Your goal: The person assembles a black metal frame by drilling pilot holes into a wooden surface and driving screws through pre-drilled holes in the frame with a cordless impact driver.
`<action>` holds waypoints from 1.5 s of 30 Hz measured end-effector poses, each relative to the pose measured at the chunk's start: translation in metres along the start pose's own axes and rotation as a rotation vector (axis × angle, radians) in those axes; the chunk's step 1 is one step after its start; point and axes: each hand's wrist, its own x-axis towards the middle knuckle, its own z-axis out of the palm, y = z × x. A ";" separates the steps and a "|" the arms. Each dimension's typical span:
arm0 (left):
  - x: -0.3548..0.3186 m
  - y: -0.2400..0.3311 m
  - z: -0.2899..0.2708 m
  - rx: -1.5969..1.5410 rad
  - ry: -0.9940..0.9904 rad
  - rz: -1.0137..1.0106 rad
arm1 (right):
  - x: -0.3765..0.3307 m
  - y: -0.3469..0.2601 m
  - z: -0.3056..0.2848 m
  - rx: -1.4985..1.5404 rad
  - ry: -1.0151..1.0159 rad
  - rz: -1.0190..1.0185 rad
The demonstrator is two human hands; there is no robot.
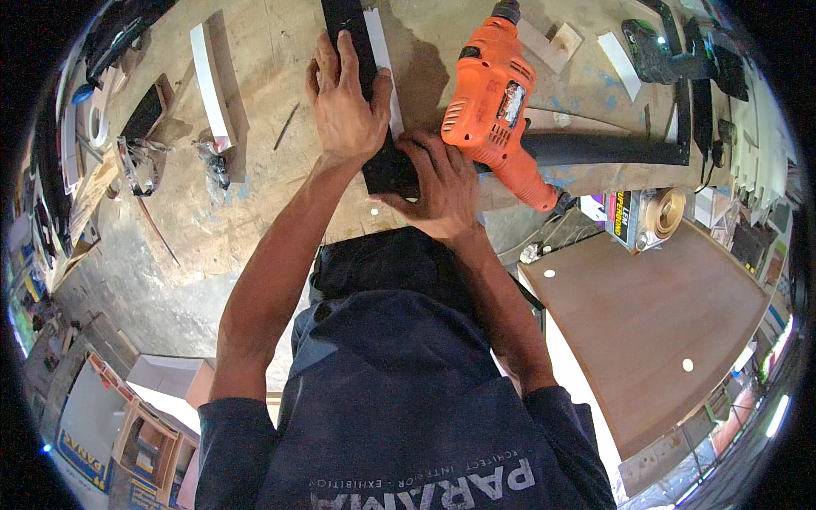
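My left hand (344, 102) presses flat on a long black board (348, 21) that lies on a white strip (380, 51) on the wooden workbench (255, 170). The near end of that black board (387, 170) is gripped by my right hand (438, 183). An orange power drill (493, 102) lies on the bench just right of my right hand, touching neither hand.
A white wooden piece (212, 85) stands at the left, with scraps (140, 161) beside it. A black L-shaped panel (612, 151) runs to the right of the drill. A brown board (654, 323) with a tape roll (665, 211) sits at lower right. Cardboard boxes (144, 433) lie at lower left.
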 end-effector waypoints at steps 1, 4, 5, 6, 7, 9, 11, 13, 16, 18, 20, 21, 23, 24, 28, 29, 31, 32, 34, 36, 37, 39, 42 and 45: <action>-0.001 -0.001 0.001 -0.001 -0.001 -0.006 | 0.000 -0.003 0.000 -0.013 -0.007 0.019; 0.001 0.005 -0.002 0.141 0.038 0.012 | 0.000 -0.006 0.001 -0.043 -0.013 0.051; 0.001 0.004 -0.003 0.130 0.045 0.015 | -0.001 -0.005 0.003 -0.040 -0.006 0.046; 0.001 0.003 -0.003 0.119 0.053 0.018 | -0.002 -0.005 0.004 -0.038 0.000 0.041; 0.001 0.003 -0.003 0.107 0.061 0.021 | -0.002 -0.006 0.005 -0.043 -0.011 0.040; 0.001 0.003 -0.001 0.076 0.060 0.004 | -0.003 -0.005 0.005 -0.064 -0.034 0.041; 0.001 0.004 0.000 0.060 0.065 -0.002 | -0.003 -0.004 0.005 -0.047 -0.035 0.033; 0.000 0.003 0.000 0.060 0.074 0.002 | -0.003 -0.005 0.005 -0.045 -0.033 0.025; -0.001 0.001 0.000 0.040 0.072 -0.002 | -0.004 -0.008 0.005 -0.057 -0.028 0.018; -0.001 0.001 -0.001 0.040 0.069 0.001 | -0.004 -0.009 0.006 -0.059 -0.018 0.012; -0.002 0.002 -0.002 0.044 0.062 0.000 | -0.004 -0.008 0.007 -0.060 -0.023 0.008; -0.002 0.002 -0.003 0.047 0.057 -0.002 | -0.005 -0.008 0.007 -0.060 -0.025 0.006; -0.004 0.006 -0.004 0.044 0.040 -0.013 | -0.006 -0.008 0.008 -0.058 -0.024 0.012; -0.006 0.010 -0.005 0.037 0.029 -0.022 | -0.006 -0.008 0.007 -0.058 -0.023 0.015; -0.017 0.008 -0.011 -0.056 0.008 0.065 | -0.005 -0.008 0.007 -0.080 -0.016 -0.003; -0.023 0.006 -0.014 -0.196 -0.030 0.079 | -0.008 -0.007 0.011 -0.075 -0.004 -0.010; -0.026 0.003 -0.031 -0.259 -0.242 0.129 | -0.008 -0.004 0.011 -0.075 0.006 -0.010; -0.025 -0.005 -0.043 -0.283 -0.345 0.153 | -0.006 -0.006 0.011 -0.068 0.008 -0.012; -0.020 -0.011 -0.062 -0.276 -0.533 0.247 | -0.007 -0.004 0.006 -0.048 0.011 0.002; -0.013 -0.008 -0.083 -0.254 -0.673 0.293 | -0.002 -0.006 0.002 -0.002 0.011 0.007; -0.012 -0.011 -0.085 -0.225 -0.714 0.324 | -0.002 -0.005 0.003 -0.007 0.004 0.014; -0.012 -0.014 -0.087 -0.177 -0.723 0.353 | -0.001 -0.006 0.003 -0.019 -0.005 0.028; -0.014 -0.017 -0.088 -0.103 -0.717 0.364 | 0.000 -0.008 0.003 0.004 0.001 0.027; -0.015 -0.015 -0.090 -0.055 -0.707 0.331 | 0.001 -0.008 0.004 -0.041 0.015 0.005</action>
